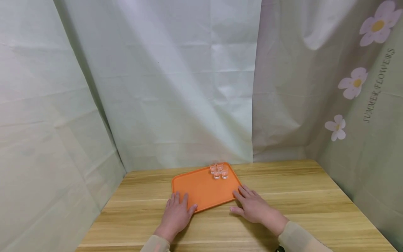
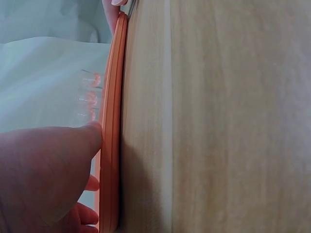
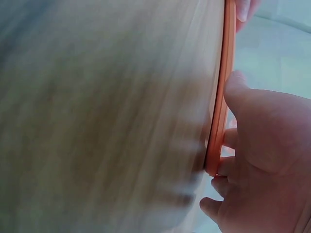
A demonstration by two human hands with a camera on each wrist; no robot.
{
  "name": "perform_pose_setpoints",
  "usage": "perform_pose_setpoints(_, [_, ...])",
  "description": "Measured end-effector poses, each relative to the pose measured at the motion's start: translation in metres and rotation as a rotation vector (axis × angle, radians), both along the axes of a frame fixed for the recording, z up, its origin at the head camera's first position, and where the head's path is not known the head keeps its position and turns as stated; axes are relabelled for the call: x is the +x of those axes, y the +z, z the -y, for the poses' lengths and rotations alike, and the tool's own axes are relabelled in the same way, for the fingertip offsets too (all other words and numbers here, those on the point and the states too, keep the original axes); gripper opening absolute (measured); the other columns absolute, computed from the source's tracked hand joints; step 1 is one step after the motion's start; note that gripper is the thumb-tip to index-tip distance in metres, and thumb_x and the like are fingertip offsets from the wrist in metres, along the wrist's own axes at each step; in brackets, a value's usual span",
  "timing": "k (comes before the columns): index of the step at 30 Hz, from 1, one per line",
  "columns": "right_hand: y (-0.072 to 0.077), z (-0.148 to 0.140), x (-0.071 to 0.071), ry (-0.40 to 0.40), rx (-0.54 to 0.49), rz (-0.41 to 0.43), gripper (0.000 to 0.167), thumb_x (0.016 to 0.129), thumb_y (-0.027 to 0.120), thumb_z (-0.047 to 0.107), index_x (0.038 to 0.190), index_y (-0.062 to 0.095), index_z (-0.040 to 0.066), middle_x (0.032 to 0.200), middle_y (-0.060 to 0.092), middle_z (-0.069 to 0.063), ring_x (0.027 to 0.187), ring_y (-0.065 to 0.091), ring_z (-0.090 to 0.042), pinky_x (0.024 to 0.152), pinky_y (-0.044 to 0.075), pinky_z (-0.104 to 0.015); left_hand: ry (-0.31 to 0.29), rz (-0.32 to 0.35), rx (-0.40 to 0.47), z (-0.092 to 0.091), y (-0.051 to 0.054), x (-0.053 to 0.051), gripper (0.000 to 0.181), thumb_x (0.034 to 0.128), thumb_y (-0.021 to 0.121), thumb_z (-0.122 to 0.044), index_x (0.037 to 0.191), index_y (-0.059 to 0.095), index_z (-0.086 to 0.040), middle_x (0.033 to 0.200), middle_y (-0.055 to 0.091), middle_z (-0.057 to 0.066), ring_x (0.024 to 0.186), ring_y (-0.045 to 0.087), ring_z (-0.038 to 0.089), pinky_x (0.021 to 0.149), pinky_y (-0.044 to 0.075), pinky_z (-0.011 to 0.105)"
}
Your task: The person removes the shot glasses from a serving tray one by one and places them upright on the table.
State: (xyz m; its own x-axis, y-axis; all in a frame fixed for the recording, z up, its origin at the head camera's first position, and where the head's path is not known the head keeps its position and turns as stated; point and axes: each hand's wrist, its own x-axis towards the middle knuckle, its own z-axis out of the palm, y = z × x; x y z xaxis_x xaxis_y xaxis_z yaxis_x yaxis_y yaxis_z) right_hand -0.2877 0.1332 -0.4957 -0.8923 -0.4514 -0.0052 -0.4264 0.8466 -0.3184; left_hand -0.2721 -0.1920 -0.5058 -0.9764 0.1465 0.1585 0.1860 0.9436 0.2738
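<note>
**Two hands (image 1: pixel 177 214) at an orange tray (image 1: pixel 201 190), small glasses (image 1: pixel 217 174) beyond the fingertips**

The tray lay in front of the person, its near edge running between the two sets of fingers. The left hand was at the near left corner, fingers straight and spread wide over the rim, thumb apart from them by the near edge. The right hand (image 1: pixel 253 206) was at the near right corner, its fingers also extended and not curled round anything; the index fingertip reached over the rim.

Only the head view took in the whole tray: the clear glasses stood bunched in its far right corner, ahead of the right fingertips and well apart from both hands. It alone showed the sleeves (image 1: pixel 299 239) behind the hands, and the white flowers (image 1: pixel 352 83) and lettering (image 1: pixel 379 85) on the cloth (image 1: pixel 189 87), off beyond the right fingers.

The left wrist view gave the tray's side, with a thin dark line beneath it, over the wooden table (image 1: pixel 299 185). Some glasses showed faintly past the left thumb.

The right wrist view showed two right fingers at the rim near the corner and two more just past it. Whether the right thumb touched the rim, I could not tell.
</note>
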Motion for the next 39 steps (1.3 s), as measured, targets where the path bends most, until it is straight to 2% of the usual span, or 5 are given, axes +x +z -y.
perform_pose_setpoints(8, [0.001,0.0,0.006,0.002,-0.009,-0.013,0.084,0.108,0.06,0.062,0.166,0.047,0.003,0.173,0.036,-0.028,0.164,0.026,-0.046,0.13,0.03,-0.065,-0.035,-0.019,0.006,0.003,-0.002,-0.003,0.07,0.1111,0.063,-0.05,0.152,0.059,0.007,0.159,0.041,0.047,0.153,0.034,0.065,0.124,0.032,0.073])
perform_pose_setpoints(13, [0.002,0.0,0.012,0.008,-0.011,-0.034,0.085,0.107,0.061,0.062,0.165,0.048,0.001,0.172,0.036,-0.03,0.163,0.028,-0.047,0.129,0.031,-0.065,-0.038,-0.003,0.016,0.002,0.003,0.001,0.07,0.1102,0.065,-0.048,0.152,0.059,0.008,0.159,0.04,0.047,0.153,0.033,0.065,0.124,0.032,0.073])
perform_pose_setpoints(19, [0.002,-0.001,0.018,0.035,-0.01,-0.06,0.081,0.108,0.064,0.056,0.163,0.05,-0.002,0.17,0.037,-0.033,0.161,0.029,-0.052,0.128,0.032,-0.068,-0.049,-0.008,0.008,0.002,0.003,0.001,0.071,0.1099,0.065,-0.049,0.151,0.06,0.009,0.159,0.041,0.047,0.153,0.034,0.064,0.125,0.032,0.072])
perform_pose_setpoints(32, [0.007,-0.004,0.028,0.025,-0.012,-0.01,0.087,0.106,0.065,0.061,0.164,0.048,-0.001,0.17,0.037,-0.033,0.162,0.028,-0.052,0.129,0.031,-0.065,-0.084,0.023,0.027,0.006,-0.002,-0.002,0.071,0.1111,0.063,-0.049,0.153,0.059,0.008,0.164,0.036,0.045,0.157,0.03,0.061,0.127,0.029,0.071])
perform_pose_setpoints(39, [0.008,-0.006,0.035,0.034,-0.004,-0.008,0.085,0.106,0.064,0.061,0.163,0.05,-0.001,0.169,0.039,-0.033,0.161,0.031,-0.051,0.127,0.034,-0.067,-0.102,0.037,0.035,0.008,0.0,-0.002,0.071,0.1114,0.062,-0.05,0.154,0.058,0.007,0.166,0.035,0.043,0.158,0.029,0.059,0.128,0.028,0.071])
